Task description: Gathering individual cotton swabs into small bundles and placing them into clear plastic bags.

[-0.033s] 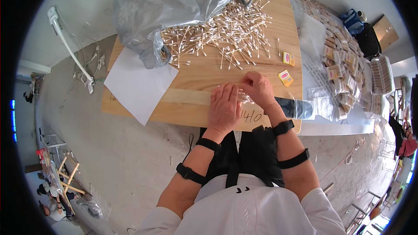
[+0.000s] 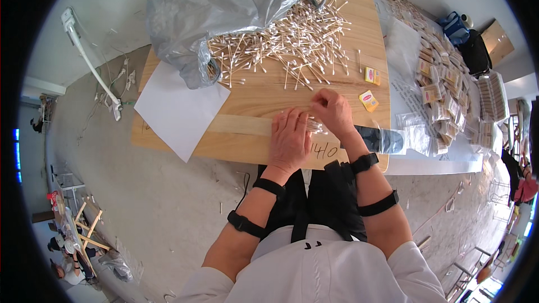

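Note:
A small bundle of cotton swabs (image 2: 315,125) lies on the wooden table close to its near edge. My left hand (image 2: 290,137) is laid over the left part of the bundle, fingers together and curved down around it. White swab tips stick out to the right of that hand. My right hand (image 2: 333,113) hovers just beside those tips with its thumb and fingers pinched together. Whatever is between them, if anything, is too small to make out. Farther back, a big loose heap of cotton swabs (image 2: 286,42) spills from a grey plastic bag (image 2: 224,3).
White paper (image 2: 182,109) lies at the left of the wooden table (image 2: 252,98). Two small yellow cards (image 2: 369,101) and a single swab (image 2: 360,60) are on the right. A dark strip (image 2: 368,136) crosses the right edge. Beyond it, a side table holds many packed swab bags (image 2: 441,92).
My right hand has shifted slightly up and away from the bundle, so a little more of the swab tips shows. My left hand stays in place.

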{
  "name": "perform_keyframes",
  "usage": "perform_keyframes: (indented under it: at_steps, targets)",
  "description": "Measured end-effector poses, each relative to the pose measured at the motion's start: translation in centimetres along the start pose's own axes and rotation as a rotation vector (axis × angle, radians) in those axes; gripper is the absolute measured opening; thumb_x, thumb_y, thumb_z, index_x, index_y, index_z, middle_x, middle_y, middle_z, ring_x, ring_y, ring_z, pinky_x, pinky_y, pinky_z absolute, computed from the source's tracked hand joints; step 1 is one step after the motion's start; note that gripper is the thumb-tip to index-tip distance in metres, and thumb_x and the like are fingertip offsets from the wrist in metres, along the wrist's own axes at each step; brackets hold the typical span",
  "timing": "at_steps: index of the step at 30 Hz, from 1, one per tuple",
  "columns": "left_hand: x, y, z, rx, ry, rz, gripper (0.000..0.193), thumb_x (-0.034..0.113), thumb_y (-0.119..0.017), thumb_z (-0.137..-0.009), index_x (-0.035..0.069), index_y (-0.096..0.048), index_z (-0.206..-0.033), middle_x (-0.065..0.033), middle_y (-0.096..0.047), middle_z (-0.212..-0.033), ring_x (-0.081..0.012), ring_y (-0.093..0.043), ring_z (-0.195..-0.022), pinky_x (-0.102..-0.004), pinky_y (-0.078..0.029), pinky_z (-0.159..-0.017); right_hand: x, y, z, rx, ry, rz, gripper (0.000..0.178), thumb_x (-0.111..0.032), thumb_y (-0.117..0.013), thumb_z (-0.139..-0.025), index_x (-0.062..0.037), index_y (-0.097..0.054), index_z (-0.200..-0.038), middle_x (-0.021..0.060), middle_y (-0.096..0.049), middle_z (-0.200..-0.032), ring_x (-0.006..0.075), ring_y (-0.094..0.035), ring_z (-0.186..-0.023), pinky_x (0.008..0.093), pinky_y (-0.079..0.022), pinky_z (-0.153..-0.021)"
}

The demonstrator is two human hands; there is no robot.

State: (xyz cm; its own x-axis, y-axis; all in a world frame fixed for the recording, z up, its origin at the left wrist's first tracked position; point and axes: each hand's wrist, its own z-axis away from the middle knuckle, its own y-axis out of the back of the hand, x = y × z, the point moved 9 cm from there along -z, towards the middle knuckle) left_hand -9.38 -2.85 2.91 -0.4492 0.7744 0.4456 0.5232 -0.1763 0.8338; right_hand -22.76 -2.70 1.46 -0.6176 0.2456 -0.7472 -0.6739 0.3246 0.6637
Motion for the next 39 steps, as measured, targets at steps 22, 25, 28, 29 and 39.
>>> perform_keyframes:
  at_steps: [22,25,28,29,39]
  targets:
    - [0.3,0.3,-0.1,-0.005,-0.001,0.01,0.046,0.014,-0.064,-0.075,0.003,-0.052,-0.118,-0.013,-0.05,-0.122,-0.0305,-0.044,-0.12,-0.0464,-0.03,-0.104,1.1,0.0,-4.0,0.117,-0.244,-0.113,0.016,-0.018,-0.065,-0.073,-0.003,-0.064,-0.069,0.0159,-0.065,-0.07,0.0336,-0.065,-0.069,0.044,-0.051,-0.063]
    - [0.3,0.4,0.0,-0.009,0.011,0.028,0.048,0.012,-0.064,-0.075,0.004,-0.051,-0.121,-0.0129,-0.049,-0.123,-0.0312,-0.044,-0.121,-0.0464,-0.03,-0.103,3.8,-0.4,-2.9,-0.078,-0.333,-0.384,0.012,-0.016,-0.066,-0.071,-0.0041,-0.064,-0.068,0.0163,-0.064,-0.069,0.0348,-0.063,-0.067,0.0447,-0.049,-0.061]
    - [0.3,0.5,0.1,-0.004,0.016,0.001,0.05,0.014,-0.063,-0.077,0.002,-0.051,-0.124,-0.0138,-0.049,-0.127,-0.0301,-0.042,-0.125,-0.046,-0.028,-0.106,0.5,0.0,-1.1,-0.138,0.023,0.138,0.012,-0.017,-0.066,-0.072,-0.0053,-0.064,-0.071,0.0157,-0.064,-0.072,0.0353,-0.062,-0.071,0.0448,-0.049,-0.063]
    - [0.5,0.8,0.0,0.024,0.006,-0.019,0.05,0.016,-0.062,-0.079,0.0,-0.051,-0.125,-0.0145,-0.049,-0.13,-0.0296,-0.041,-0.128,-0.0456,-0.027,-0.109,0.1,-0.5,-0.7,-0.178,0.062,0.193,0.012,-0.017,-0.066,-0.073,-0.0054,-0.063,-0.072,0.0153,-0.064,-0.074,0.0349,-0.062,-0.073,0.0443,-0.049,-0.065]
    - [1.2,-1.3,0.8,-0.116,-0.093,-0.203,0.057,0.026,-0.058,-0.088,-0.004,-0.045,-0.134,-0.0173,-0.043,-0.14,-0.0315,-0.034,-0.136,-0.0488,-0.023,-0.113,1.8,2.1,2.4,0.096,0.067,-0.154,0.013,-0.009,-0.066,-0.075,-0.0001,-0.064,-0.084,0.0139,-0.062,-0.079,0.0299,-0.062,-0.073,0.0366,-0.05,-0.066]
